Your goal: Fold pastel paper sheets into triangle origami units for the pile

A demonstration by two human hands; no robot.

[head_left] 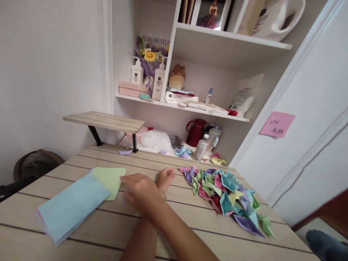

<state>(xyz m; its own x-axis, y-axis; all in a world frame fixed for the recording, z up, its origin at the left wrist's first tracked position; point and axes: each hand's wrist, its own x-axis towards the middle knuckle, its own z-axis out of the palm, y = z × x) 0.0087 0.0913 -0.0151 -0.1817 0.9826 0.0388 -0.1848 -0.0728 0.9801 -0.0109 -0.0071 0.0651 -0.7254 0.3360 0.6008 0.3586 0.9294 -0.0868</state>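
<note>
Here my arms were crossed over the wooden table [81, 161]. My right hand [141, 192] reached across to the left, its fingers spread flat and touching the near edge of a green paper sheet [110, 179]; nothing was pinched in it that I could see, though the hand was blurred. My left hand [165, 178] lay beyond it, toward the right, loosely curled with the fingertips down on the table; I could not tell whether it had anything under them.

The green sheet lay on the table with one corner overlapping a stack of coloured paper [72, 206], whose top sheet was light blue and whose edges showed pink and lilac underneath. The stack sat to the left of my hands, near the table's front edge.

To the right of my hands, a pile of folded paper pieces [227, 195] in pink, green, blue, purple and yellow spread toward the table's right edge. Behind the table, a red jug [196, 132] and a plastic bottle [201, 147] stood on a lower shelf.
</note>
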